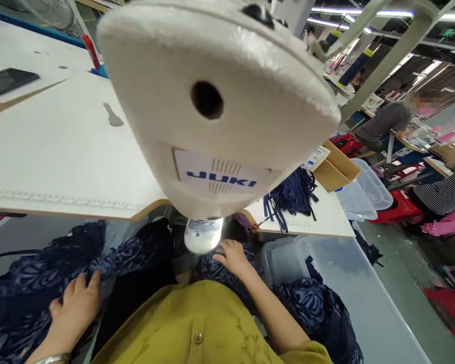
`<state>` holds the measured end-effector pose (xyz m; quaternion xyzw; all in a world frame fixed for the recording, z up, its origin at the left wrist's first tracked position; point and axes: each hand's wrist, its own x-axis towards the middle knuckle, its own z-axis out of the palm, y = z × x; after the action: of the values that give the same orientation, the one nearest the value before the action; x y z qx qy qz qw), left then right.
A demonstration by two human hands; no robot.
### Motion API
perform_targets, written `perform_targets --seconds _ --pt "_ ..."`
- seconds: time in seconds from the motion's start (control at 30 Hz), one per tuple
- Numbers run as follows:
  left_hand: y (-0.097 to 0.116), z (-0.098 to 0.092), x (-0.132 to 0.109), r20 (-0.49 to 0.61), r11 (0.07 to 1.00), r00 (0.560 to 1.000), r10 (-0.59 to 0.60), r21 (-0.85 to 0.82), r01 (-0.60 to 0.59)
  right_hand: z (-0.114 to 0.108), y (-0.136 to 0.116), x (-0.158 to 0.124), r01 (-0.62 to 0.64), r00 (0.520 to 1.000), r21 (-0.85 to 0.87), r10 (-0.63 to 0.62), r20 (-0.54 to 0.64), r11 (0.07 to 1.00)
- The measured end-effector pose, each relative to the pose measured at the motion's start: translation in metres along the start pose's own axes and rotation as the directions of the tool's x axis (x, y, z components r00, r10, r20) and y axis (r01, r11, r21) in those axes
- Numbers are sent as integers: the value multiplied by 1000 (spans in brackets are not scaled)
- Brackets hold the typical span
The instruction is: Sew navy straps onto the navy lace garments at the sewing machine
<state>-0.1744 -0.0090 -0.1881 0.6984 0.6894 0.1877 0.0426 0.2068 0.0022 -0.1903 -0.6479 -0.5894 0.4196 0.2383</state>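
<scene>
My left hand (76, 306) lies at the lower left with its fingers spread on a heap of navy patterned fabric (26, 283). A twisted strip of that fabric runs from the heap toward my lap. Below the machine head, my right hand (233, 259) rests on more patterned fabric (212, 270), its thumb apart from the fingers. It is beside the lit metal end of the sewing machine bed (202, 235). The large cream JUKI sewing machine (220, 126) fills the middle of the view and hides what is behind it.
A white worktable (60, 151) with a printed ruler edge holds a grey metal piece (112, 116) and a phone-like dark slab (9, 81). Navy strips (293, 194) lie on the right beside a cardboard box (337, 167). A plastic bin (349, 283) holds more fabric. Other people work at far right.
</scene>
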Motion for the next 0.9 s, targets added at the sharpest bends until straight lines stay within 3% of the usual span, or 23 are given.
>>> perform_targets --seconds 0.1,0.2,0.27,0.33,0.43,0.57,0.7,0.8,0.9 --pt "32 13 0 198 964 980 -31 -252 82 17 12 -5 34 998 -80 -29 61 996" --pt "80 29 1 430 833 902 34 -512 212 15 11 -9 71 993 -66 -65 95 995" --pt "116 39 -4 593 708 800 93 -604 366 1 6 -12 101 990 -8 -100 99 995" --pt "148 46 -10 688 562 713 137 -647 516 -19 -3 -20 132 986 67 -138 98 989" --pt "180 50 -8 732 335 665 149 -670 662 -57 -17 -41 168 977 152 -185 107 974" --pt "182 41 23 712 109 701 41 -701 705 -109 -35 -74 187 974 182 -206 91 965" --pt "162 12 51 686 36 724 -73 -724 689 -142 -46 -88 152 988 44 -153 13 987" --pt "158 -23 53 691 55 718 -80 -717 695 -137 -56 -83 165 986 -107 -161 45 980" --pt "170 -61 45 723 120 690 20 -687 717 -109 -81 -74 249 968 -131 -242 63 960"
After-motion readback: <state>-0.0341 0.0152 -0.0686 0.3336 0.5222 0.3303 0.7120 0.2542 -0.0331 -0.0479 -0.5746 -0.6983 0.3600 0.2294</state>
